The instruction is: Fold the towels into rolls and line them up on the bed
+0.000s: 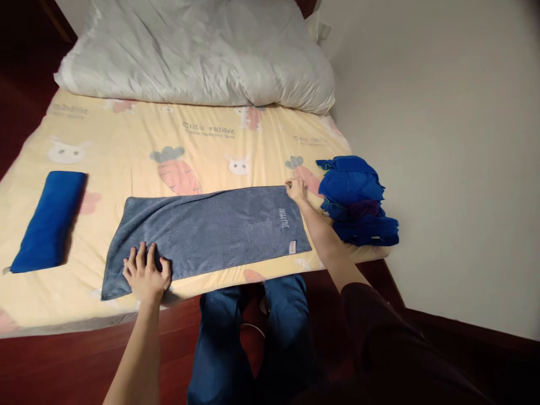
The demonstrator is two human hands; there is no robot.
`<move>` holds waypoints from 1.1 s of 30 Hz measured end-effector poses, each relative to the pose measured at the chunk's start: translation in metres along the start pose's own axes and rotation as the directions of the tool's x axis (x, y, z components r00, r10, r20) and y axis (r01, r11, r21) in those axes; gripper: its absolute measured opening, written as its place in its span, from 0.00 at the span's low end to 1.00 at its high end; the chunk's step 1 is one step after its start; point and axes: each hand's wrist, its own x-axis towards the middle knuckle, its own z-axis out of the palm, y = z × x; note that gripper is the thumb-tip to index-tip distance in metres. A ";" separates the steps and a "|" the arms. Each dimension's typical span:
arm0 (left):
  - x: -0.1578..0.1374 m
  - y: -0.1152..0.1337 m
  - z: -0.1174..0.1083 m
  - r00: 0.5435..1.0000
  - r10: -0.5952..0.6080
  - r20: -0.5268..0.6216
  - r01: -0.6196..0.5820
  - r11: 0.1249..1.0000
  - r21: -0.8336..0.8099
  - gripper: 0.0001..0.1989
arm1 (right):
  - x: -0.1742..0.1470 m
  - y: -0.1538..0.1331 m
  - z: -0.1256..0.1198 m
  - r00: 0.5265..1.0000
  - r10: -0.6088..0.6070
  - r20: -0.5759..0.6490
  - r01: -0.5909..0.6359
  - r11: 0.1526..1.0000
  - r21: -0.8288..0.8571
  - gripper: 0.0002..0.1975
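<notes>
A grey-blue towel (219,230) lies spread lengthwise along the near side of the bed, with white lettering and a small tag at its right end. My left hand (147,273) rests on the towel's near left part, fingers spread and palm down. At the far right corner, my right hand (296,188) pinches the towel's edge between thumb and fingers. Some creases run across the towel's left end; the rest looks fairly flat.
The bed (126,129) has a yellow sheet with rabbits and carrots. A folded blue cloth (50,219) lies at left, and a pile of blue cloths (352,188) at right. Across the back is a bulky white quilt (202,50). A wall (442,140) stands at right.
</notes>
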 end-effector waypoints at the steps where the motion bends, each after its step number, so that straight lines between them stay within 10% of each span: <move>1: 0.000 0.000 0.000 1.000 -0.002 0.003 0.002 1.000 0.003 0.31 | -0.011 -0.009 0.005 0.996 0.023 -0.091 -0.025 1.000 -0.018 0.18; 4: 0.000 -0.001 0.001 1.000 -0.013 0.013 0.013 1.000 0.003 0.31 | -0.055 -0.041 0.032 0.966 -0.047 -0.253 0.046 0.999 -0.010 0.24; 8: -0.001 -0.003 0.002 1.000 -0.013 0.017 0.013 1.000 -0.010 0.31 | -0.089 -0.055 0.068 0.992 -0.077 -0.099 0.080 0.997 0.022 0.34; 15: -0.001 -0.003 0.002 0.999 -0.029 0.021 0.029 1.000 0.001 0.30 | -0.036 -0.024 0.045 0.971 0.234 0.058 -0.233 0.972 -0.021 0.36; 25: -0.005 -0.005 -0.004 0.995 -0.038 0.094 0.029 0.995 0.092 0.29 | -0.248 -0.234 0.101 0.957 -0.289 -0.009 0.286 0.939 0.190 0.37; 33: -0.012 0.004 -0.014 0.992 -0.005 0.126 -0.017 0.985 0.171 0.27 | -0.263 -0.272 0.103 0.971 -0.237 0.005 0.235 0.965 0.113 0.33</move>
